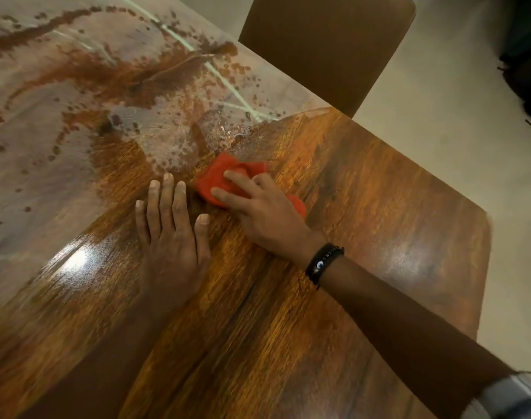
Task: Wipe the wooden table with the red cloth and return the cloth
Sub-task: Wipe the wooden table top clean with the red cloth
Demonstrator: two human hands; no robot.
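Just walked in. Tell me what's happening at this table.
A person is wiping the wooden table with a red cloth. The right hand presses the cloth flat near the edge of a cloudy, wet-looking patch across the far side. The left hand rests palm down beside it. The near part looks glossy. A brown chair stands behind.

My left hand lay flat, palm down, with the four fingers stretched forward and close together and the thumb angled out to the right. Its forearm ran back toward me, low and in shadow. My right hand reached in from the right, pressed down with the fingers spread and slightly bent, the index and middle fingertips pointing left. The right forearm was bare and extended diagonally, with a black band around the wrist and a pale rolled sleeve at the elbow.
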